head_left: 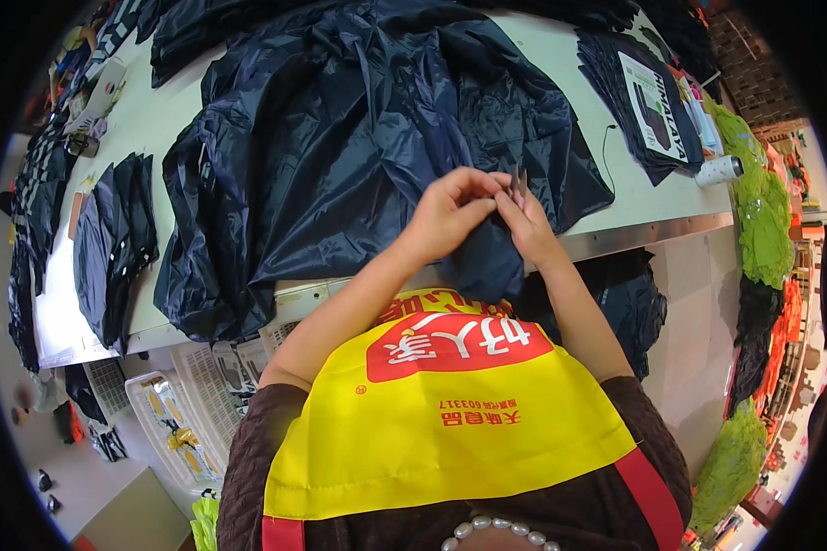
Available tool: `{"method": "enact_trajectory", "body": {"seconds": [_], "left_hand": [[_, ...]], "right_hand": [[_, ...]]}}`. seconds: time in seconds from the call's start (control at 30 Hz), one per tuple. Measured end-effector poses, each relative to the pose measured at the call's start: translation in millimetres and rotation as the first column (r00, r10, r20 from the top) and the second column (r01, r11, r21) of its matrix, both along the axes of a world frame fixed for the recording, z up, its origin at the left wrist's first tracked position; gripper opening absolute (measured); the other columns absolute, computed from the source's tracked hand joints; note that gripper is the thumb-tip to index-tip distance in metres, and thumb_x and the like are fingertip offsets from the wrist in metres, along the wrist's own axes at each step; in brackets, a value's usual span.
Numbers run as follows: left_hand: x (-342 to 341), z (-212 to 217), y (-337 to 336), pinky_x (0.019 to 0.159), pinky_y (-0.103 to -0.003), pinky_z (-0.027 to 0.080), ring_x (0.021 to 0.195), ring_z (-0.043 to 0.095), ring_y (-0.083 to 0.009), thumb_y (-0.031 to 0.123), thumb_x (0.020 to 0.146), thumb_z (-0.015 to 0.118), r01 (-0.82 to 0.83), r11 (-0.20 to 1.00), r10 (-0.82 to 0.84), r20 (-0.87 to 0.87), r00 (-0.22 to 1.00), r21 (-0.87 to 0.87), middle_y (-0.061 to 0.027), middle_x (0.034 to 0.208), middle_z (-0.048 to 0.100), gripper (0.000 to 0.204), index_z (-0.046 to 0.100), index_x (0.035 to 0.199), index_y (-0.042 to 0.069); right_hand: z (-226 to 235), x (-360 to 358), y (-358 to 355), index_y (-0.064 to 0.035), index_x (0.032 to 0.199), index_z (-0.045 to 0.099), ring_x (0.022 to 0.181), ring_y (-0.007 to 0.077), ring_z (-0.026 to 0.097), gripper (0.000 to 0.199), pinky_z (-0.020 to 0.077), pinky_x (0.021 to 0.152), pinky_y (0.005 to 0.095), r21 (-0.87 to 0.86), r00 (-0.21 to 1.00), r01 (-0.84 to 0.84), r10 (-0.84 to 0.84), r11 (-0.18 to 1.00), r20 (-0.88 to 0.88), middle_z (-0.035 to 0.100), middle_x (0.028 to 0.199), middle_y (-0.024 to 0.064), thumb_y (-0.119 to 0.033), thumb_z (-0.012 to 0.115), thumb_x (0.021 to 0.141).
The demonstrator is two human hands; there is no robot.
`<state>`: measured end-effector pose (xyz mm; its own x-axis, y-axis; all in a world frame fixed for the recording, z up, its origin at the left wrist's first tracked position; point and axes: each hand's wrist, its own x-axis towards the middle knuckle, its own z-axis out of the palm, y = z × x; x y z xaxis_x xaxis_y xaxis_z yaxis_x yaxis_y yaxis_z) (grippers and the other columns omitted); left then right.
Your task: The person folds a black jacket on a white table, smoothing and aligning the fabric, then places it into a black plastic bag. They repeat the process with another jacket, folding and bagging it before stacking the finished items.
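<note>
A large heap of dark navy shiny fabric covers the middle of a white worktable. My left hand and my right hand meet at the near edge of the heap, fingertips pinched together on a fold of the navy fabric. A small pair of metal snips sticks up from my right hand's fingers. A flap of the same fabric hangs below my hands over the table edge. My yellow apron fills the lower middle.
Stacks of folded dark pieces lie at the table's left. Packaged dark garments with a printed card sit at the far right beside a white roll. White plastic baskets stand under the table. Green and orange bundles line the right.
</note>
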<state>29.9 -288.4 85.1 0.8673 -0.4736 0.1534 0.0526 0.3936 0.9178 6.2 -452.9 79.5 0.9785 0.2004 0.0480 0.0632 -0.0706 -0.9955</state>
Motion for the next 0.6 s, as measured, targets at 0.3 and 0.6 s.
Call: {"method": "enact_trajectory", "body": {"seconds": [0.3,0.6], "left_hand": [[-3,-24,84,0.072,-0.019,0.042,0.078,0.053,-0.0051,0.013,0.082,0.066,0.098,0.941,-0.023,-0.229,0.973,0.323,0.0019,0.083,0.057,0.017,0.061,0.096,0.006],[-1,1,102,0.074,-0.025,0.043,0.081,0.053,-0.0102,0.021,0.080,0.065,0.064,0.842,-0.002,-0.115,0.993,0.536,-0.0010,0.087,0.059,0.022,0.062,0.093,0.004]], "right_hand": [[-4,11,1,-0.0030,0.115,0.055,0.057,-0.0004,0.049,0.030,0.0361,0.050,0.0116,0.473,0.909,0.014,0.186,0.881,-0.374,0.055,0.075,-0.0063,-0.025,0.052,0.094],[38,10,32,-0.0003,0.119,0.057,0.082,0.0050,0.050,0.033,0.0407,0.076,0.0200,-0.105,0.965,-0.206,0.184,0.973,-0.187,0.059,0.090,0.0000,-0.016,0.054,0.091]]}}
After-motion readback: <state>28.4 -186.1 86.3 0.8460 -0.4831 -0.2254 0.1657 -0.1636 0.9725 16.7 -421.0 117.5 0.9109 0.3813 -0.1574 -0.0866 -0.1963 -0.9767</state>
